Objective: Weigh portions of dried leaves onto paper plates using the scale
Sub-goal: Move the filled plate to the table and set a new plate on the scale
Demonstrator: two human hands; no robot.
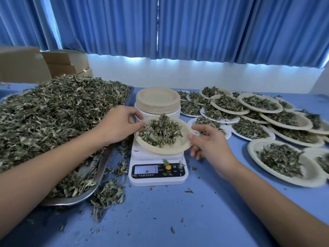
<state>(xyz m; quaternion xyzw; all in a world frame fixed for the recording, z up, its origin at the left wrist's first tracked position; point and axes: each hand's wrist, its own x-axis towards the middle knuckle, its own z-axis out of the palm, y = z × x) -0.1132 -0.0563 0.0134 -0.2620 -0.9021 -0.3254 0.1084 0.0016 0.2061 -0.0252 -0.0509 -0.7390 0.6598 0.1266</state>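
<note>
Plate [179, 148] of leaves [160, 131] tilted over the scale [156, 168], mid-bench [169, 211], left hand [121, 122] pinching its left rim, right hand [208, 145] gripping its right rim (thumb on top)

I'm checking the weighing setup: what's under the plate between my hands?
A white scale, its display and buttons showing in front. The plate covers its weighing top.

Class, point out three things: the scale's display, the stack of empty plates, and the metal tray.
scale's display [146, 169]: head view, middle of the grey screen.
stack of empty plates [157, 99]: head view, well of the top plate.
metal tray [74, 200]: head view, bare rim at its near corner.
</note>
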